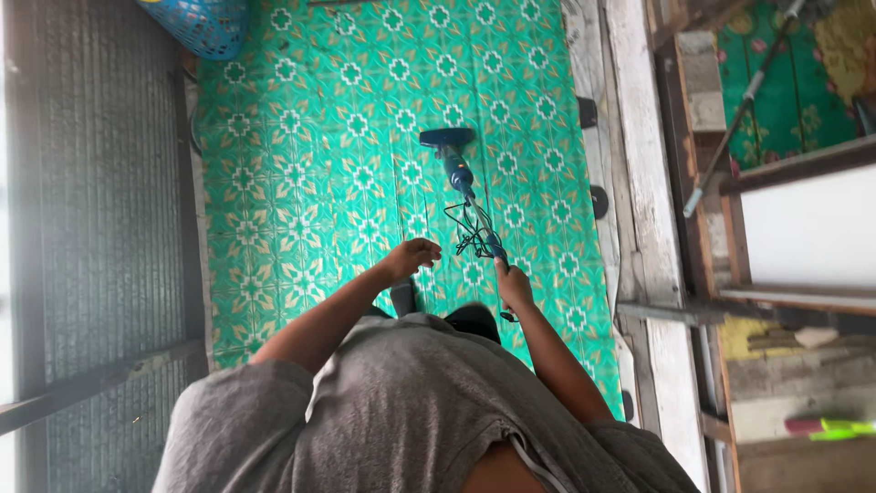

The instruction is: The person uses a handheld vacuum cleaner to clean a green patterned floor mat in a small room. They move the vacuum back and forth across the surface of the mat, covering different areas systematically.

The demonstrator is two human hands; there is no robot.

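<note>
While the right hand (514, 285) grips a vacuum (461, 178), a blue basket (203, 23) stands apart

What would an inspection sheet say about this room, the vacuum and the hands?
Surface: green patterned floor mat, flat.
Job's things: blue stick vacuum, head down on the mat.
Clutter: blue basket at the top edge; pole leaning at the right.
Grippers: right hand with fingers closed on the vacuum handle; left hand loosely curled, holding nothing.
Cables: black cord bunched along the vacuum's stick.
Surroundings: grey grating at the left; wooden frame at the right.
</note>
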